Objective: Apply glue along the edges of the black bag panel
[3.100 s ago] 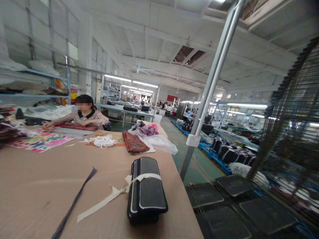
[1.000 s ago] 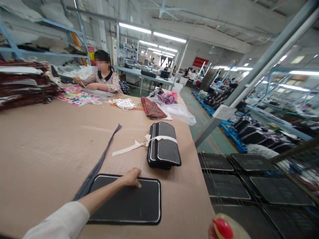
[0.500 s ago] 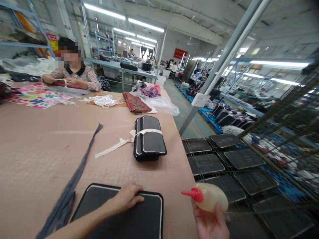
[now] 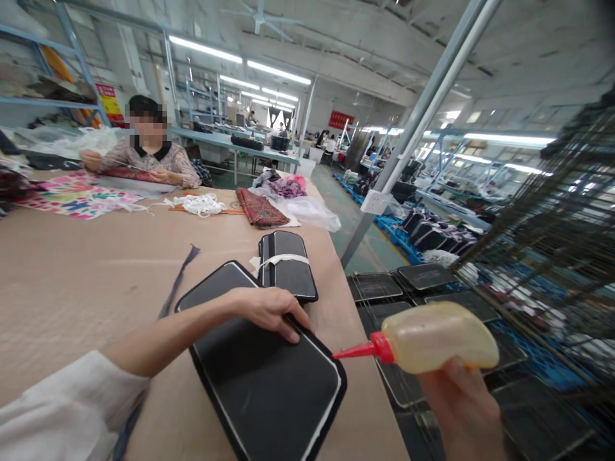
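A black rounded panel [image 4: 259,384] with a white line running along its edge lies askew on the table. My left hand [image 4: 271,310] is closed on its far edge, fingers at the rim and thumb on top. In my right hand [image 4: 464,400] is a soft squeeze bottle [image 4: 437,336] of yellowish liquid, held on its side. The bottle's red nozzle points left, its tip at the panel's right edge; I cannot tell whether they touch. Just behind the panel sits a stack of smaller black panels [image 4: 291,275] bound with a white strip.
A dark fabric strip [image 4: 175,285] runs partly under the panel. Folded red cloth [image 4: 262,208] and white cord [image 4: 202,203] lie farther back on the brown table [image 4: 96,282]. A co-worker [image 4: 148,157] handles cloth at far left. Right of the table edge, a rack [image 4: 425,276] holds black panels.
The panel has turned and moved away from me, up against the bound stack, with my left hand on its edge. My right hand has raised the bottle, bringing its nozzle to the panel's edge.
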Motion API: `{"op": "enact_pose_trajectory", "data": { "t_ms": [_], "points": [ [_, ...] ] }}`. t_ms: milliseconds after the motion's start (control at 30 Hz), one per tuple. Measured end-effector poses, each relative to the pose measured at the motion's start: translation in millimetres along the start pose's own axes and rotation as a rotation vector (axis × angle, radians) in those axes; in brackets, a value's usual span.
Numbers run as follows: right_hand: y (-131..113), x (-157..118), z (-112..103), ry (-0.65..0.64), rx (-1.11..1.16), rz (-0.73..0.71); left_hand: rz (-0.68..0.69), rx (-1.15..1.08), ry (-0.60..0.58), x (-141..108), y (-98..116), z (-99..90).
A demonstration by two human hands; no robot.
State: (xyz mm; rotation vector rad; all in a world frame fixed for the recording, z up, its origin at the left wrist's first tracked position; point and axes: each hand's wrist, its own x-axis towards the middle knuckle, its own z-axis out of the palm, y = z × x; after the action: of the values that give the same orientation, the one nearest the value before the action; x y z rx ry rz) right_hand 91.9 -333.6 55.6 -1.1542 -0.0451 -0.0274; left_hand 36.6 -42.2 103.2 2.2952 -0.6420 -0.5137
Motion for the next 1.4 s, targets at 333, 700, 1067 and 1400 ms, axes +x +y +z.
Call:
{"op": "enact_pose_trajectory", "data": {
  "t_ms": [333,700,1067,1400],
  "points": [
    [-28,7,22,-0.247,-0.047,-0.007,0.174,-0.181,-0.281,4,31,-28.0],
    [-28,20,33,-0.301,-0.030,-0.002,0.190,-0.240,-0.393,3,32,-20.7],
    [-30,24,28,-0.434,-0.010,0.042,0.190,-0.250,-0.420,10,26,-20.8],
    [-14,26,15,-0.248,-0.084,-0.085,0.171,-0.293,-0.329,3,9,-25.4]
  ]
}}
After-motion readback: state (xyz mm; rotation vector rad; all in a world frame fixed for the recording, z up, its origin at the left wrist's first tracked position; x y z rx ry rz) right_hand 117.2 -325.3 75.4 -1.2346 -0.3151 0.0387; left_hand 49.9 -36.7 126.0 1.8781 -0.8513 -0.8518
